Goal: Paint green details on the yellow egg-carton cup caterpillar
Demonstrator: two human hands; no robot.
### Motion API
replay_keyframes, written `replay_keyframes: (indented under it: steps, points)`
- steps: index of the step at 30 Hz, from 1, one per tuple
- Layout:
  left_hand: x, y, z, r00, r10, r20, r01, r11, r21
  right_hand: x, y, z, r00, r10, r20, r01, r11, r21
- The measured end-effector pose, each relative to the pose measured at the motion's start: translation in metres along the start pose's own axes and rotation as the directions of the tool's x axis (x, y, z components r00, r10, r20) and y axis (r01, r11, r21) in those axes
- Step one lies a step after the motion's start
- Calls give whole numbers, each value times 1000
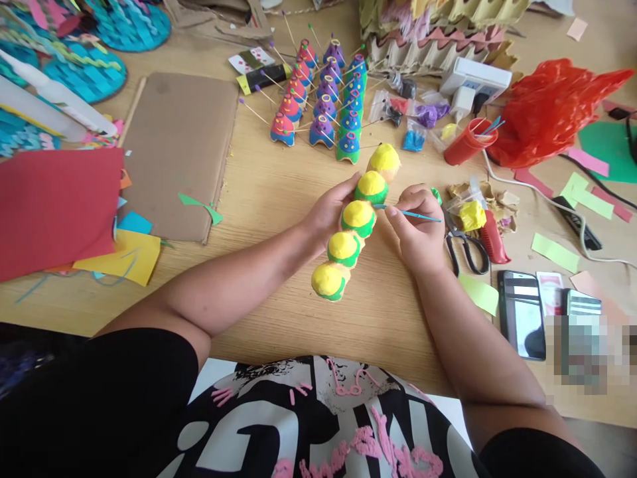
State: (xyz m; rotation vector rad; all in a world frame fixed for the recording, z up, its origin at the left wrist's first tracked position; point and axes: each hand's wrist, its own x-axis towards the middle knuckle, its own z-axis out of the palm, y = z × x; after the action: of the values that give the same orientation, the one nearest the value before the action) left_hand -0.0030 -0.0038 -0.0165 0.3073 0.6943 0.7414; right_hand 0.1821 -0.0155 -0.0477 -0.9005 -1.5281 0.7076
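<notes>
My left hand (332,209) grips a strip of egg carton cups (358,214) from its left side, holding it tilted above the table. The cups have yellow tops, and most have green around their lower edges; the farthest cup (385,161) shows bare carton under its yellow. Pinched in my right hand (421,226) is a thin blue stick (415,215), whose left end touches the strip near the middle cups. Whether that end has bristles is hidden. Black-handled scissors (466,252) lie just right of my right hand.
Behind the strip stand finished-looking rows of painted egg cups (326,99) with sticks poking out. A cardboard sheet (179,153) lies left. To the right are a red cup (470,143), a red plastic bag (552,113), a white power adapter (475,79), a cable and a phone (521,315).
</notes>
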Motion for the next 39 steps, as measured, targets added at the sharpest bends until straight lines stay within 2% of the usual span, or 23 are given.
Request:
replay_keyframes:
  steps: [5, 12, 20, 27, 34, 39]
  points:
    - [2, -2, -1, 1000, -3, -4, 3, 1000, 16, 2, -7, 2, 997, -59, -48, 53, 992, -115]
    - [2, -2, -4, 1000, 1, -25, -1, 1000, 30, 0, -3, 2, 1000, 12, 1, -12, 999, 34]
    - [1, -2, -4, 1000, 5, -5, -5, 1000, 10, 1, -10, 2, 999, -33, -17, 32, 996, -85]
    - [-2, -2, 0, 998, 37, -42, -37, 999, -2, -2, 0, 2, 1000, -1, -18, 3, 996, 88]
    - [1, -5, -4, 997, 65, -46, -66, 998, -7, 0, -9, 2, 999, -28, 20, 29, 998, -60]
    - [-2, -4, 0, 998, 50, -43, -49, 999, 20, 1, -9, 3, 998, -63, -2, 62, 991, -117]
